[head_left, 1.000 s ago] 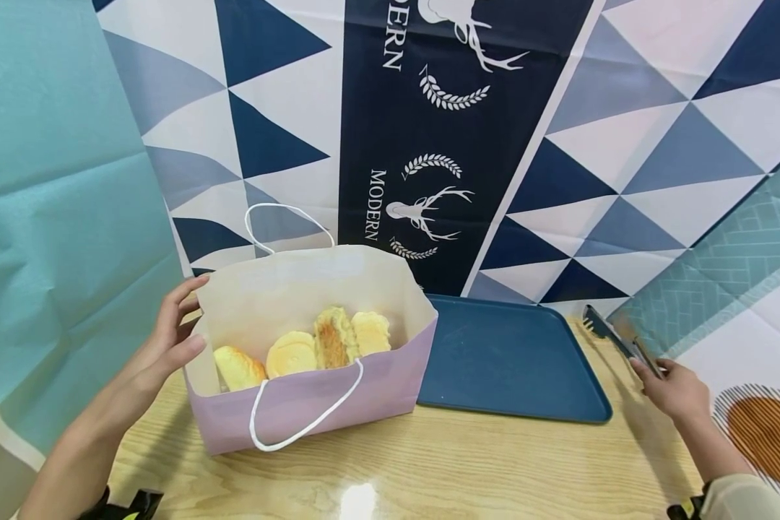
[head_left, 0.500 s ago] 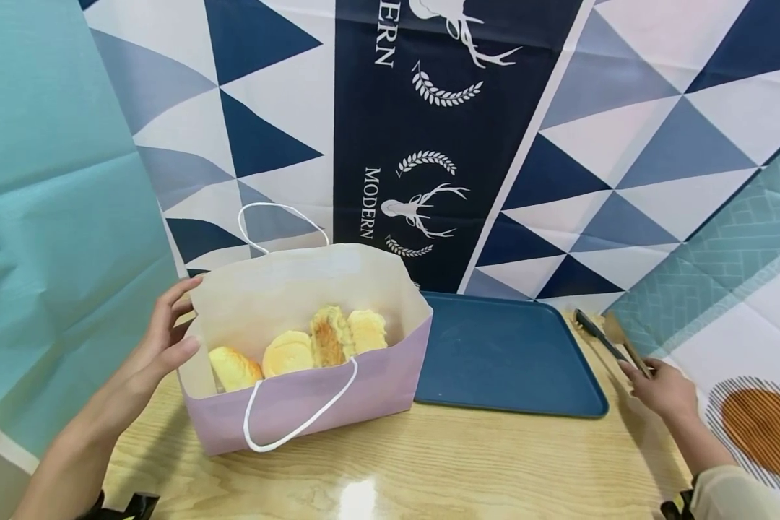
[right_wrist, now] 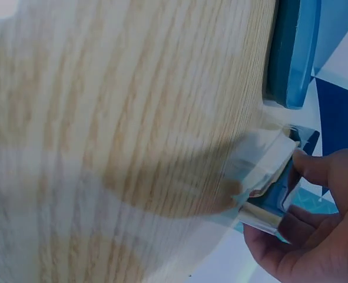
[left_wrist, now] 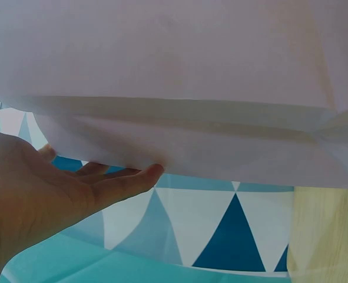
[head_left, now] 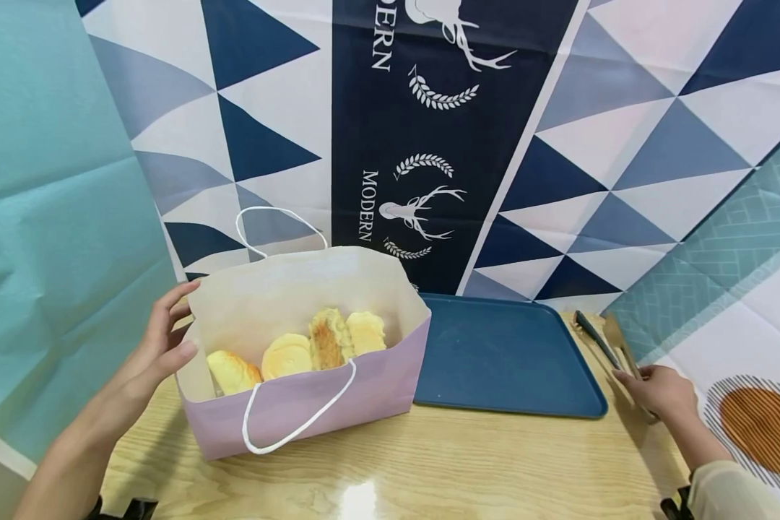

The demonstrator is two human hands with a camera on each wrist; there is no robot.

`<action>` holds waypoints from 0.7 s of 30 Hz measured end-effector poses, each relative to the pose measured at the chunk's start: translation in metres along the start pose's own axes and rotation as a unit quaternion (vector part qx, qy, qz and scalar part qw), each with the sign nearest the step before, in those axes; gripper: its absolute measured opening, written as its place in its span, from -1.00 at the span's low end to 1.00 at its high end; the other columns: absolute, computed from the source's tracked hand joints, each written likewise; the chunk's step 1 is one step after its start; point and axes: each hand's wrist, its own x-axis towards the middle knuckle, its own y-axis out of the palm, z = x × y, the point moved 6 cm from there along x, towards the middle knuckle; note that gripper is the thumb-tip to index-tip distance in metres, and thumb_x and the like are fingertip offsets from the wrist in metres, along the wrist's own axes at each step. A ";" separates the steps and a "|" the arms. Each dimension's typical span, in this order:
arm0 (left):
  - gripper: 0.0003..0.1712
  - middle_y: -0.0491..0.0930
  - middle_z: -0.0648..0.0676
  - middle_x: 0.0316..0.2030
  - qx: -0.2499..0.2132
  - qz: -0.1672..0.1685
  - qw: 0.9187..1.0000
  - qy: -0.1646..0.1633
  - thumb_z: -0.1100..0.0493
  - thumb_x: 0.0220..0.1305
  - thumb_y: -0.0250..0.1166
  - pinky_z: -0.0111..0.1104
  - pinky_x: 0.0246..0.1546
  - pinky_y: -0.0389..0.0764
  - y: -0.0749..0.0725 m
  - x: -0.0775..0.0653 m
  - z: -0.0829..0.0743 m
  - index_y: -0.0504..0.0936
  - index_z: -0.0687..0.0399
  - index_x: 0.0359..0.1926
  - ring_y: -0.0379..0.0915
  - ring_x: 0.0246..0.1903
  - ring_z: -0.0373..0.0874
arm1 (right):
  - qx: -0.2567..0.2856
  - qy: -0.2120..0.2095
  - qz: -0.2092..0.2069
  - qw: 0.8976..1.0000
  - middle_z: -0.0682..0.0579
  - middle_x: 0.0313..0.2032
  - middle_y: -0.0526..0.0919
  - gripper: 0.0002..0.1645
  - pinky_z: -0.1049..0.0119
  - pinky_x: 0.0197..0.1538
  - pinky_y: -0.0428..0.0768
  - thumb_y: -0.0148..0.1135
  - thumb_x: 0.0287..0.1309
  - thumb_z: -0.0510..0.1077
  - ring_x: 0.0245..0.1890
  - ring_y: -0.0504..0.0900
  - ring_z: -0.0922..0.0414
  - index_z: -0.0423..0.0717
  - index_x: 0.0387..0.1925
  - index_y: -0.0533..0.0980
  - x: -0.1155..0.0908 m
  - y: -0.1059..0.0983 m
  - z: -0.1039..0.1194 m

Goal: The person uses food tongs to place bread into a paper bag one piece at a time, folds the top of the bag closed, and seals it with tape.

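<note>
A lilac paper bag [head_left: 377, 393] with a pale inside stands on the table, its top gaping. Several bread pieces lie in it, among them a bun [head_left: 234, 372], a round bread [head_left: 287, 356] and a browned bread [head_left: 328, 339]. My left hand [head_left: 152, 347] rests against the bag's left side, thumb and fingers spread. Beyond the tray's right edge, my right hand [head_left: 663, 393] holds a pair of tongs [head_left: 599, 338] low at the table, dark head pointing away. In the right wrist view, thumb and fingers grip the tongs' metal end [right_wrist: 262, 218].
A blue tray [head_left: 507, 361] lies right of the bag, close to the patterned backdrop [head_left: 396, 144]. White cord handles [head_left: 299, 437] hang at the bag's front and rise at its back. The wooden table [head_left: 481, 462] extends in front.
My right hand has lowered the tongs to the table and shifted slightly left. The left hand stays at the bag. Bag and tray appear slightly shifted left with the head view.
</note>
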 end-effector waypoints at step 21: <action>-0.25 -0.25 -0.02 0.66 -0.024 -0.003 1.000 -0.020 -0.10 0.64 -0.23 0.02 0.29 0.24 -0.003 -0.009 0.005 -0.23 -0.42 0.72 -0.18 0.58 0.26 | -0.057 -0.004 -0.017 0.998 -0.29 -0.56 0.51 -0.16 -0.05 -0.54 0.49 0.08 0.43 0.47 -0.54 0.57 -0.21 -0.18 -0.60 0.39 -0.006 -0.016 0.021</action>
